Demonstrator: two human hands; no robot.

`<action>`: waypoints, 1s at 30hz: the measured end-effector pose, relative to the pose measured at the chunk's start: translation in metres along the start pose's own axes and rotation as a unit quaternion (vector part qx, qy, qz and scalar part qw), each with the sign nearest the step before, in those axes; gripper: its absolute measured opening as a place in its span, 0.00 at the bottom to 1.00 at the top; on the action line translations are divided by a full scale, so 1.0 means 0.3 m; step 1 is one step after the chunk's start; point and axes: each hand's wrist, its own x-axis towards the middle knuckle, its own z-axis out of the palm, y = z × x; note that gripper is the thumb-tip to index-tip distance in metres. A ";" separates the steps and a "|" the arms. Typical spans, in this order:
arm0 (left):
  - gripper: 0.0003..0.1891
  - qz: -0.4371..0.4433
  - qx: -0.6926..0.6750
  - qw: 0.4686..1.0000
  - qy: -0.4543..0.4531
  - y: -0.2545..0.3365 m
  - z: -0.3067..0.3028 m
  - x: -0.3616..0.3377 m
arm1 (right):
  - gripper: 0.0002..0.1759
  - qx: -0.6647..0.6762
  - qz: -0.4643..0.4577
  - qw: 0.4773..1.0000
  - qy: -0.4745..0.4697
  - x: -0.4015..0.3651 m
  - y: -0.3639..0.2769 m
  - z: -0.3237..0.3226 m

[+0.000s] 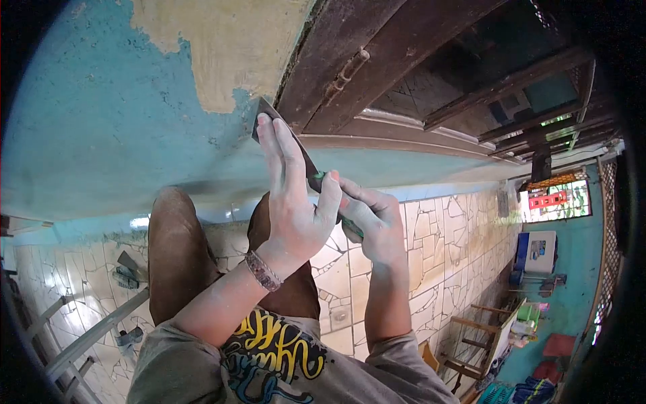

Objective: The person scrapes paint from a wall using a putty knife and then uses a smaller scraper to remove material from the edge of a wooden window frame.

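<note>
A putty knife (pixel 265 110) with a broad metal blade and a green handle is held against the wall. Its tip meets the blue paint (pixel 232 138) just below a bare beige patch (pixel 225 50), beside a dark wooden window frame (pixel 316 47). My right hand (pixel 378 225) is closed round the handle, hiding most of it. My left hand (pixel 293 192), dusted white and with a bracelet (pixel 263 271) at the wrist, lies along the blade. Its fingers press the metal and its thumb reaches to the handle.
Wooden window panels with bars (pixel 471 128) stand out at upper right. A metal ladder (pixel 94 333) is at lower left, near slippers (pixel 126 276) on the tiled floor (pixel 340 279). A wooden table (pixel 494 347) and a white-and-blue box (pixel 536 251) stand at right.
</note>
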 end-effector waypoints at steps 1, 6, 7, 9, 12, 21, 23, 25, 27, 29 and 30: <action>0.42 0.011 0.010 1.000 0.003 -0.002 -0.002 0.001 | 0.18 0.027 -0.001 1.000 -0.009 0.014 0.007 0.004; 0.41 0.017 0.009 1.000 0.003 0.003 -0.016 -0.001 | 0.17 0.021 -0.012 0.999 -0.023 0.033 -0.002 -0.001; 0.41 0.018 0.038 0.999 0.027 -0.003 -0.026 0.008 | 0.17 0.012 -0.012 1.000 -0.025 0.048 -0.003 0.034; 0.41 0.015 0.055 0.996 0.063 -0.019 -0.047 0.023 | 0.17 0.006 -0.022 0.999 -0.033 0.060 -0.021 0.083; 0.41 0.028 0.027 0.999 -0.006 -0.004 -0.067 0.017 | 0.17 -0.023 -0.029 0.999 -0.010 0.028 -0.019 0.040; 0.42 0.021 0.011 0.999 -0.040 -0.010 -0.070 0.007 | 0.17 0.057 -0.007 0.998 0.008 0.013 0.011 0.038; 0.41 0.024 0.002 0.999 -0.038 -0.012 -0.062 0.008 | 0.17 0.054 0.009 0.998 0.017 0.019 0.004 0.037; 0.41 0.013 0.021 1.000 -0.013 -0.017 -0.070 0.010 | 0.17 0.047 -0.011 0.999 0.004 0.023 0.011 0.069; 0.42 0.009 0.028 1.000 -0.007 -0.012 -0.076 0.012 | 0.17 0.030 -0.029 0.999 0.006 0.012 -0.001 0.082; 0.41 0.007 -0.001 0.999 -0.044 0.004 -0.071 0.000 | 0.18 0.047 -0.007 0.999 0.017 -0.009 -0.001 0.045; 0.41 0.009 -0.014 0.998 -0.054 0.004 -0.069 0.004 | 0.18 0.052 -0.001 0.998 0.017 -0.003 -0.001 0.032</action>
